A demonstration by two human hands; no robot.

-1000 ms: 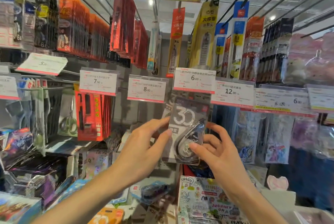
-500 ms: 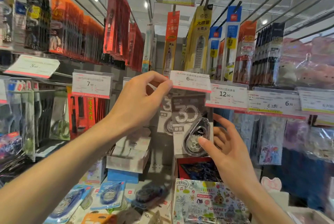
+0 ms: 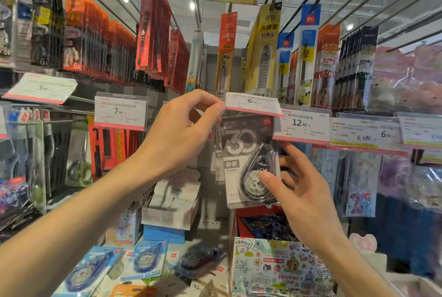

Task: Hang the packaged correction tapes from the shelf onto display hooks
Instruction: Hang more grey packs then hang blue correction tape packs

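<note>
A grey packaged correction tape [image 3: 241, 153] marked "30" hangs just under the 6.00 price tag [image 3: 253, 105] of a display hook. My right hand [image 3: 303, 189] grips its lower right part, thumb on the clear blister. My left hand [image 3: 181, 134] pinches the left end of that price tag and tilts it up. More grey packs show behind the held one. On the shelf below lie blue packaged correction tapes [image 3: 146, 260] and a dark one [image 3: 198, 260].
Price tags 7.90 [image 3: 119, 111] and 12.90 [image 3: 301, 124] flank the hook. Red packs [image 3: 112, 148] and scissors [image 3: 80, 169] hang at left, pen packs [image 3: 263, 52] above. A white box [image 3: 172, 203] and a printed bag [image 3: 279, 270] sit on the shelf.
My left hand left the pack and rose to the 6.00 price tag, lifting it. My right hand raised the grey pack up to the hook under that tag.
</note>
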